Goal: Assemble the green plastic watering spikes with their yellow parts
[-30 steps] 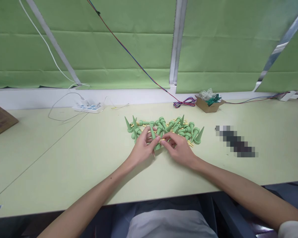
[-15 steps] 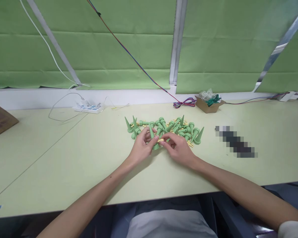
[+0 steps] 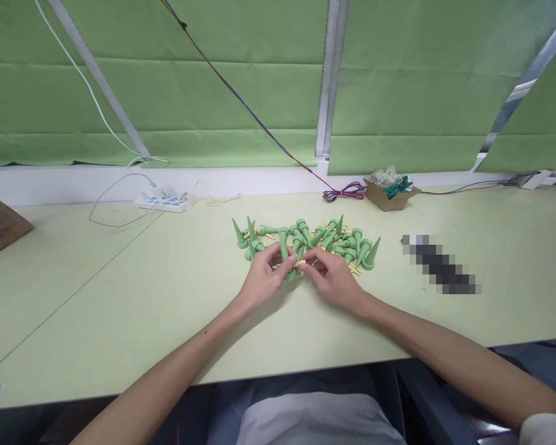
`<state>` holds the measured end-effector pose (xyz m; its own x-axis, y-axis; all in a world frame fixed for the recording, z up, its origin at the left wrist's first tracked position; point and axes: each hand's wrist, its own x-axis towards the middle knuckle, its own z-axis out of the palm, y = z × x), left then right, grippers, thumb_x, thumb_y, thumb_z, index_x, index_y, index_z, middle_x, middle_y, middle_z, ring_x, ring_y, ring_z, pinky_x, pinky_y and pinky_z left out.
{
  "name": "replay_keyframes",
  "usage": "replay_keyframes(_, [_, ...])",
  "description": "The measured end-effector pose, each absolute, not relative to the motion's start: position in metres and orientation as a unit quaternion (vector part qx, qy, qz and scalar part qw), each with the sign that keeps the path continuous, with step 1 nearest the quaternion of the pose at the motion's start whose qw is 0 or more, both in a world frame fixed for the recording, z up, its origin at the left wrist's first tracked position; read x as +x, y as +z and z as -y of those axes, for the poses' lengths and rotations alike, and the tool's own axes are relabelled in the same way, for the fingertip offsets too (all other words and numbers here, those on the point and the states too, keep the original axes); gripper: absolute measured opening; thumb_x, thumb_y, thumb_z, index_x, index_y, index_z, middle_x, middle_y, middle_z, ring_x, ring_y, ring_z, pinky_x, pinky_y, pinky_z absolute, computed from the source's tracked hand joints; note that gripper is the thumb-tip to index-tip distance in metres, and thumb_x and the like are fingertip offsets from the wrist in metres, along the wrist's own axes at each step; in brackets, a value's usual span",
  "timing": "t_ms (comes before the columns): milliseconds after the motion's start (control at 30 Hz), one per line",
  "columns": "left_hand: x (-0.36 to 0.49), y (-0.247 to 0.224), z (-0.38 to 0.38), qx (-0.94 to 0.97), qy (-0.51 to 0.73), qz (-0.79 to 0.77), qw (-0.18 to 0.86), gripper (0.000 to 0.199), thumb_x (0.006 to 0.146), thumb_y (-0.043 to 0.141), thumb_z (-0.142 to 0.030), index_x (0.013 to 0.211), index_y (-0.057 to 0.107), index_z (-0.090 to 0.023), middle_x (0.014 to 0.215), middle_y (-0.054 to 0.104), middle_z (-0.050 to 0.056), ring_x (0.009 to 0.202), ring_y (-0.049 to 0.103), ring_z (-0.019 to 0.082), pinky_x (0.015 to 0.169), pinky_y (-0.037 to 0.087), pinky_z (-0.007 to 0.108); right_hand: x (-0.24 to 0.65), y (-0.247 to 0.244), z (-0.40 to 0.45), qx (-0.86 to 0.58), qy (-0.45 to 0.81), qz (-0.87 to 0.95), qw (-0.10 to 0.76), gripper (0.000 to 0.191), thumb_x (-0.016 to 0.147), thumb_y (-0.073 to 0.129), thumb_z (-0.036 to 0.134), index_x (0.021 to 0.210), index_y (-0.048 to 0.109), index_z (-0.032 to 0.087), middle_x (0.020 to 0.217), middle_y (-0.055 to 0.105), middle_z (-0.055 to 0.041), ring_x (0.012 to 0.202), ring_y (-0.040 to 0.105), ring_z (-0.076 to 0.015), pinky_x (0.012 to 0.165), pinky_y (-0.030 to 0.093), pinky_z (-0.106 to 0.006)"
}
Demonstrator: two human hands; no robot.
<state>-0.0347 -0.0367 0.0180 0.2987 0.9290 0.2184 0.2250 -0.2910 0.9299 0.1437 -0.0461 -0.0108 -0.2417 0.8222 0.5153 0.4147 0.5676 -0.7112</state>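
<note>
My left hand (image 3: 269, 272) is closed on a green cone-shaped plastic spike (image 3: 291, 275); its round base shows below the thumb, and the fingers hide much of the rest. At the tips of my right hand (image 3: 331, 277), thumb and forefinger pinch a small yellow plastic piece (image 3: 301, 264) against the green spike, close to my left thumb. Whether the yellow piece sits in the spike or only touches it, I cannot tell. Just beyond both hands lies a pile of similar green spikes (image 3: 302, 227), with small yellow pieces (image 3: 354, 269) among and beside them.
A small cardboard box (image 3: 389, 199) holding clear and green items stands at the back, beside a coiled red-and-blue cable (image 3: 344, 193). To the left are a white power strip (image 3: 167, 202) and a brown wooden object (image 3: 2, 225). A pixelated dark object (image 3: 440, 266) lies right of the pile.
Both hands have stayed almost in place. The green tip that stood above my left fingers no longer shows there, so the spike seems to have turned or tilted.
</note>
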Motion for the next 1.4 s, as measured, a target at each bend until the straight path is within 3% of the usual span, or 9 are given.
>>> replay_keyframes(600, [-0.0363,0.0156,0.0358,0.713,0.398,-0.421,0.394,0.031,0.088,0.059,-0.047,0.088,0.065,-0.017,0.056,0.046,-0.004,0.049,0.041,0.010,0.047,0.032,0.024,0.1433,-0.0087,0.0465,-0.417,0.221,0.762,0.443,0.027,0.098,0.048,0.032,0.075,0.054,0.018,0.060,0.048,0.0041,0.053,0.041,-0.0099,0.054,0.032,-0.024])
replay_keyframes(1200, [-0.0346,0.0180,0.0384,0.707,0.402,-0.433,0.390,0.036,0.084,0.062,-0.050,0.070,0.053,-0.018,0.053,0.043,-0.004,0.048,0.041,0.010,0.045,0.030,0.024,0.1435,-0.0103,0.0443,-0.420,0.192,0.767,0.446,0.044,0.100,0.041,0.041,0.062,0.037,0.020,0.055,0.040,0.0042,0.050,0.035,-0.0102,0.052,0.029,-0.025])
replay_keyframes(1400, [-0.0345,0.0163,0.0368,0.707,0.399,-0.432,0.393,0.035,0.085,0.061,-0.050,0.076,0.058,-0.016,0.053,0.042,-0.004,0.046,0.040,0.009,0.044,0.030,0.024,0.1429,-0.0113,0.0443,-0.421,0.197,0.759,0.456,0.044,0.100,0.043,0.045,0.064,0.044,0.020,0.055,0.041,0.0042,0.049,0.035,-0.0099,0.051,0.029,-0.025])
